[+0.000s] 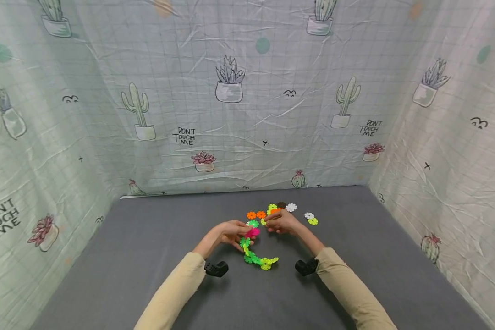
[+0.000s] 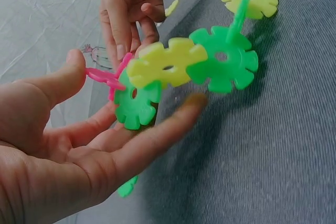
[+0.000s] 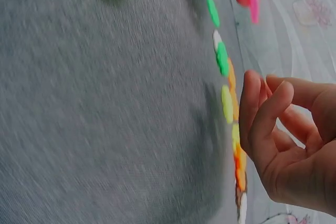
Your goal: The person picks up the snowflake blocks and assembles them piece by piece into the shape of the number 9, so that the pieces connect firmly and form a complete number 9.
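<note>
My left hand (image 1: 231, 231) grips one end of a curved chain of interlocking flower-shaped plastic discs. Its thumb meets a pink disc (image 2: 102, 77), with fingers behind the green disc (image 2: 137, 106) joined to it. From there the chain runs through a yellow disc (image 2: 168, 64) and another green disc (image 2: 223, 59), curving toward the near side and ending in yellow discs (image 1: 266, 264). To the right, my right hand (image 3: 283, 135) hovers by the loose discs, fingers loosely bent and nothing showing between them.
Loose discs lie beyond the hands on the grey tabletop (image 1: 156, 261): orange discs (image 1: 251, 215), a brown disc (image 1: 281, 205), a white disc (image 1: 291, 207) and a yellow disc (image 1: 312, 221) among them. A cactus-print curtain (image 1: 247, 119) encloses the back and sides.
</note>
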The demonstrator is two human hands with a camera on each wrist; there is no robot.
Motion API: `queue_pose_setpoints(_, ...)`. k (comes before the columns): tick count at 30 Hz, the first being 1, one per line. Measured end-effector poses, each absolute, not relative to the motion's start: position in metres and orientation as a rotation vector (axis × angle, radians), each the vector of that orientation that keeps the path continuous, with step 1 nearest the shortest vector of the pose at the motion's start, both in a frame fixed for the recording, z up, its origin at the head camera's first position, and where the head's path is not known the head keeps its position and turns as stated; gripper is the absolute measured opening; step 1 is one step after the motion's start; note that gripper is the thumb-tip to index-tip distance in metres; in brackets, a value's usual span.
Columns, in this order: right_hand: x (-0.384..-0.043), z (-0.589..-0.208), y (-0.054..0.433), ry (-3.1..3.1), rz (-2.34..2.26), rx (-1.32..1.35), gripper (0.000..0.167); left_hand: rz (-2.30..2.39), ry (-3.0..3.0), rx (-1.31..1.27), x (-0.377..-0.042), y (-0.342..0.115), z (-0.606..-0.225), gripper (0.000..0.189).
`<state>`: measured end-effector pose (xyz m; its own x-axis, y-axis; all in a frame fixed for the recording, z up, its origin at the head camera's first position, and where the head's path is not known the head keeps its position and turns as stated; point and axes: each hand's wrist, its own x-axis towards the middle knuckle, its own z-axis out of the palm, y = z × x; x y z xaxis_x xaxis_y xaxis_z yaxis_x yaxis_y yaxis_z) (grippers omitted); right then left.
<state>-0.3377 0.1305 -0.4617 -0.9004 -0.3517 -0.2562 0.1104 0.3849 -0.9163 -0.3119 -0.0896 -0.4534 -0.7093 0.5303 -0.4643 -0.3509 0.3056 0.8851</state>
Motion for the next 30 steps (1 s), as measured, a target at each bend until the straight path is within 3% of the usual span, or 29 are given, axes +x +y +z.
queue_pose_setpoints(15, -0.36, -0.466, 0.124, 2.651, -1.221, -0.245, 0.025, 1.579, 1.632, 0.212, -0.314, -0.099, -0.449, 0.042)
queue_pose_setpoints(30, -0.359, -0.472, 0.114, 2.832, -1.042, -0.336, 0.026, 1.572, 1.651, 0.202, -0.316, -0.103, -0.45, 0.041)
